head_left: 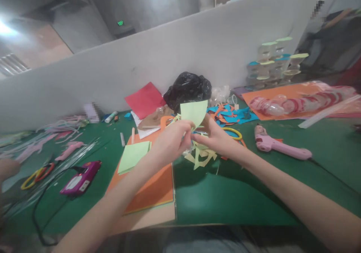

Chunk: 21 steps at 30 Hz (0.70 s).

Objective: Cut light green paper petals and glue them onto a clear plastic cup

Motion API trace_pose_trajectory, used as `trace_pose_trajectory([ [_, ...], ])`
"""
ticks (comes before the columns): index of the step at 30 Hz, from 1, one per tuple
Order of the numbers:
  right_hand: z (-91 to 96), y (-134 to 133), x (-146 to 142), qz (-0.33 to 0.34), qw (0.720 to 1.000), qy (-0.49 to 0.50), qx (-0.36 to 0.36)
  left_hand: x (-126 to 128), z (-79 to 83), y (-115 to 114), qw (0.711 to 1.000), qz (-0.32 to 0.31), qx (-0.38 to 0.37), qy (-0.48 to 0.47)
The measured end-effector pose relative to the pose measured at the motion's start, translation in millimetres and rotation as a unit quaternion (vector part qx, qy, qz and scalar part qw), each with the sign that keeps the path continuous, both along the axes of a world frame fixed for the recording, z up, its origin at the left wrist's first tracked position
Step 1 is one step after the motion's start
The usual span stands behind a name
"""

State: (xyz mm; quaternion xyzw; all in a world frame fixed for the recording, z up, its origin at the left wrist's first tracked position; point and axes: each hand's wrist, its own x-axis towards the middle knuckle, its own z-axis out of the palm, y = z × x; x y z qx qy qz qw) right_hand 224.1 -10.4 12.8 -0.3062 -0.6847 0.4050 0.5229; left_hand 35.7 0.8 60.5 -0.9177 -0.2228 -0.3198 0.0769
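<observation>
A light green piece of paper (194,112) is held up above the table, its lower edge curving between my hands. My left hand (180,134) pinches its lower left part between thumb and fingers. From the other side, my right hand (216,134) is closed around the lower right part, some fingertips hidden behind the sheet. Below the hands lie pale green paper scraps (201,157). A yellow loop-shaped handle (235,133) shows beside my right wrist. Near my left forearm, a stack of light green paper squares (134,157) rests on orange sheets (158,185).
A pink glue gun (282,147) with a cord lies at right, a purple device (81,179) at left. Behind stand a black plastic bag (187,89), blue scraps (242,115) and stacked clear cups (270,61). Scissors (36,178) lie near another person's hand (8,170).
</observation>
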Motion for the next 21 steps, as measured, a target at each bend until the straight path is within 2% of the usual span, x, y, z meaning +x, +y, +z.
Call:
trace_pose_trajectory([
  [3, -1.0, 8.5, 14.6, 0.04, 0.998, 0.047, -0.026, 4.7, -15.9, 11.7, 0.998, 0.015, -0.006, -0.056],
  [6, -3.4, 11.9, 20.2, 0.051, 0.994, 0.09, -0.037, 2.0, -26.0, 15.6, 0.996, 0.003, -0.027, -0.087],
  [9, -4.5, 9.2, 13.6, 0.053, 0.991, 0.111, -0.048, -0.5, -30.9, 12.3, 0.994, 0.02, -0.091, -0.056],
  [11, -4.8, 4.7, 7.8, 0.047, 0.99, 0.114, -0.068, -1.4, -34.2, 9.5, 0.993, 0.036, -0.104, -0.04],
  [14, -5.2, -2.2, 3.4, 0.026, 0.988, 0.12, -0.096, -1.5, -40.8, 8.0, 0.993, 0.021, -0.007, -0.115],
  [16, -5.9, -4.4, 3.5, 0.008, 0.986, 0.127, -0.11, -0.8, -44.1, 8.2, 0.98, 0.031, 0.032, -0.195],
  [18, -7.0, -4.2, 4.2, -0.002, 0.983, 0.136, -0.123, 0.1, -44.9, 8.0, 0.967, 0.053, -0.036, -0.245],
  [21, -9.4, -1.4, 4.8, -0.002, 0.981, 0.135, -0.139, 1.5, -42.2, 7.2, 0.926, 0.061, -0.263, -0.263],
])
